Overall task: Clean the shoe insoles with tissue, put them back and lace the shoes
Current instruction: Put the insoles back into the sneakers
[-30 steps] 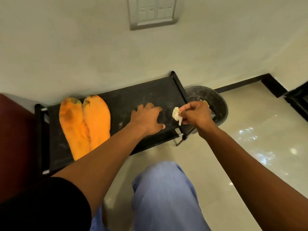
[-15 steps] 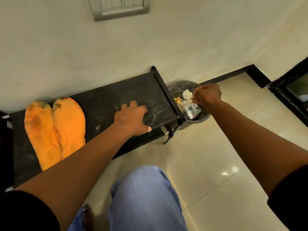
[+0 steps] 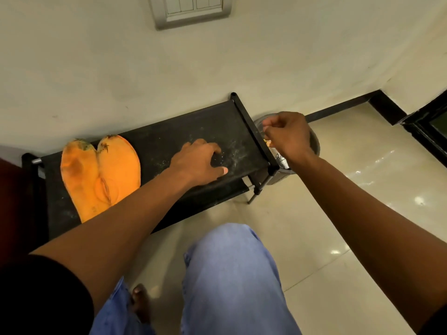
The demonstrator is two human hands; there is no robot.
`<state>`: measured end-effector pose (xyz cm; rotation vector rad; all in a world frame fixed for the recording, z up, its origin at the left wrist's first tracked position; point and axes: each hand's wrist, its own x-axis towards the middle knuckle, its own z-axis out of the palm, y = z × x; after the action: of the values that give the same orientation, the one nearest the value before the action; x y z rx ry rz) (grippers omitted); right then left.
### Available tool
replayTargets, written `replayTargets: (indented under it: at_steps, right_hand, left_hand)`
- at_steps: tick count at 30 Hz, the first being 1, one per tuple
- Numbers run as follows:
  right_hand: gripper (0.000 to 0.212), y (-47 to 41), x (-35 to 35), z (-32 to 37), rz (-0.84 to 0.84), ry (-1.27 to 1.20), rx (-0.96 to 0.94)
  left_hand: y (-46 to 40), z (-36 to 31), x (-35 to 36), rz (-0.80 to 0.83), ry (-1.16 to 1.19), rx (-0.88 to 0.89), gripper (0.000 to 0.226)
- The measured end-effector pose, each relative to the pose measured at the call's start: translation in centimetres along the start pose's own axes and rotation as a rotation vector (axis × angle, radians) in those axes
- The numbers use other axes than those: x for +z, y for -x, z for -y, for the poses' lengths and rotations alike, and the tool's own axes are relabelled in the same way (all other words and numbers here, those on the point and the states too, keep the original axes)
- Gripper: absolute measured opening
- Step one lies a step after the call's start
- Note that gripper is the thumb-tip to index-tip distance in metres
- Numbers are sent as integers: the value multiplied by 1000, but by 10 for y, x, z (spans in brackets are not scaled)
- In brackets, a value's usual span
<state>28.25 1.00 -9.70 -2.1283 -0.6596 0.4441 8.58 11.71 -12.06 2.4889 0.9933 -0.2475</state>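
Black rack [image 3: 169,131] runs from lower left to centre right of the frame, its top shelf dusted with pale specks. Behind it a cream wall [image 3: 96,68] with a switch plate [image 3: 191,9] at top centre. Past the rack's right end a dark bin [image 3: 314,143] sits on the glossy tile floor [image 3: 338,213], mostly covered by the right hand [image 3: 287,135]; something silvery shows inside it. Black skirting [image 3: 343,106] runs toward a dark door frame [image 3: 430,119] at the right edge. Blue-trousered knee [image 3: 229,274] fills lower centre, a bare foot [image 3: 140,303] beside it.

Two orange insoles [image 3: 101,175] lie flat on the left part of the shelf, side by side and touching along their inner edges — long axes run from lower left up toward the wall, toes at the wall side, heels at the front edge. Dark grime at both toe tips, a scuff mark low between them. The left forearm crosses in front of the heels.

Left hand [image 3: 198,163] rests on the shelf right of centre, fingers loosely bent and spread, thumb along the front edge, holding nothing.

Right hand hovers over the bin, fingers curled in toward the thumb — cannot tell whether anything is pinched there.
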Motion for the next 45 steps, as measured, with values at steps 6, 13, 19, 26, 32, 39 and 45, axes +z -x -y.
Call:
replayTargets:
  at_steps: [6, 13, 19, 26, 32, 39, 45]
  right_hand:
    - [14, 53, 46, 62, 176, -1, -206]
    - [14, 112, 127, 109, 459, 140, -135]
    - [42, 163, 195, 117, 636, 310, -154]
    - [74, 180, 234, 105, 461, 637, -263]
    - [91, 173, 245, 102, 384, 519, -178]
    - [64, 160, 238, 104, 361, 194, -58]
    - [11, 154, 232, 106, 400, 41, 60]
  left_hand:
    - [22, 35, -23, -125, 28, -94, 57]
    - [66, 103, -49, -219, 15, -383, 53]
    - [101, 169, -55, -100, 20, -626, 36]
    - [118, 194, -46, -71, 197, -794, 62]
    - [114, 184, -32, -178, 418, -919, 97]
    - [114, 182, -35, -316, 516, -1018, 78]
    - [119, 181, -34, -423, 689, -988, 22]
